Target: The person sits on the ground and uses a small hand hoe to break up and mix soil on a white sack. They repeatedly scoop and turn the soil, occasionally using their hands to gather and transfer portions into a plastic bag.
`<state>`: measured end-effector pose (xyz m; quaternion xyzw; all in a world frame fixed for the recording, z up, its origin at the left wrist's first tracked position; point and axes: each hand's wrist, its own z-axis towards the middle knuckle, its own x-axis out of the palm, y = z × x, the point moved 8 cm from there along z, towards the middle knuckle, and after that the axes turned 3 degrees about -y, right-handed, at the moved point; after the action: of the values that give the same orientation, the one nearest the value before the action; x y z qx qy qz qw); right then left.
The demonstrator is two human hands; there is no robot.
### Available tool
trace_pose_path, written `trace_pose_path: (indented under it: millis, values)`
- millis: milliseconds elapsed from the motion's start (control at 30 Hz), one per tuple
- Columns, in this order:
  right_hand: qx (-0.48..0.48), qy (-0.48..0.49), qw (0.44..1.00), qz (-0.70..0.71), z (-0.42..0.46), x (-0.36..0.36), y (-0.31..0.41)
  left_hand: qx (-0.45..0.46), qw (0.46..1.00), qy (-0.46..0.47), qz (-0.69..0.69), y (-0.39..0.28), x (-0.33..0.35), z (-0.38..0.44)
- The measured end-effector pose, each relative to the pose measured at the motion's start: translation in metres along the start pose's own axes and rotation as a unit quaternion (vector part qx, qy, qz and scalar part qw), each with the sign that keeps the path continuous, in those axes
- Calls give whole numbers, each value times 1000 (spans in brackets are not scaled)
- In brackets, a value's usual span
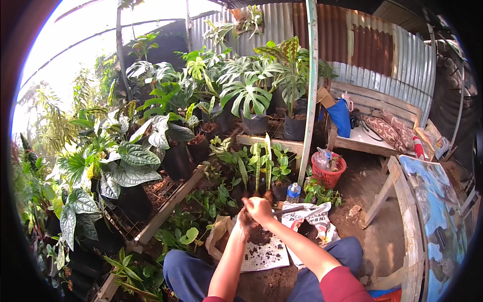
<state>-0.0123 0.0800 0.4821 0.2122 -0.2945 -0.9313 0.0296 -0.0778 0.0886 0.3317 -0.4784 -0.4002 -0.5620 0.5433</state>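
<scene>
My two hands meet above a white sheet (269,258) strewn with dark potting soil (260,237). My left hand (246,222) is coated with soil and partly hidden behind the right. My right hand (259,210) is curled against it, its fingers bent; whether anything lies between them cannot be seen. To the right is an opened plastic sack of planting medium (320,212) bearing print, with dark soil (307,230) at its mouth. A dark rod-like handle (289,210) lies across the sack. Just beyond my hands, snake plants (257,170) stand upright.
A water bottle (293,192) and a red plastic basket (328,170) stand ahead to the right. Potted monsteras (249,94) fill a raised rack. A wooden rail (169,207) runs along the left; a wooden bench (373,143) and a wooden-framed stand (409,226) are at the right.
</scene>
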Motion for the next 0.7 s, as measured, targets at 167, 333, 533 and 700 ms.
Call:
trace_pose_path:
  millis: [167, 333, 533, 700]
  values:
    - [204, -46, 970, 120, 0, -28, -65, 57, 952, -295, 55, 27, 20, 21]
    - [18, 48, 998, -37, 0, -15, -14, 68, 935, -316, 148, 10, 2, 1]
    - [52, 159, 986, -29, -27, 25, -45, 105, 925, -324, 167, 7, -29, -4]
    - [-104, 30, 992, -64, -16, 12, -28, 110, 926, -326, 157, 3, -40, 4]
